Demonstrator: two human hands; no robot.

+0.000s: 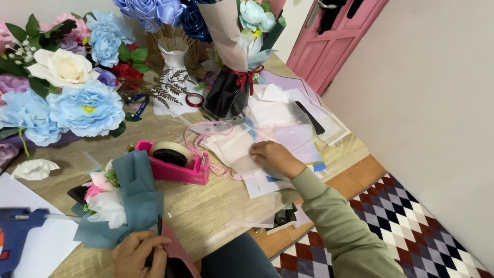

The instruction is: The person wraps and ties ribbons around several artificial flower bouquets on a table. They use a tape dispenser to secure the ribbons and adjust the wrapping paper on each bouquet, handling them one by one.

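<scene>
The left hand [140, 253] is closed around the stem end of a small bouquet [121, 198] in teal paper. Its long axis runs up from the grip, flowers pointing away. The right hand [275, 157] presses spread fingers on translucent sheets [288, 136], beside a pink tape dispenser [175, 162].

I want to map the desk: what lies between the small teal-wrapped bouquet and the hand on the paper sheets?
In the head view, a pink tape dispenser sits between the teal-wrapped bouquet and the right hand, with a loose pink ribbon beside it.
</scene>
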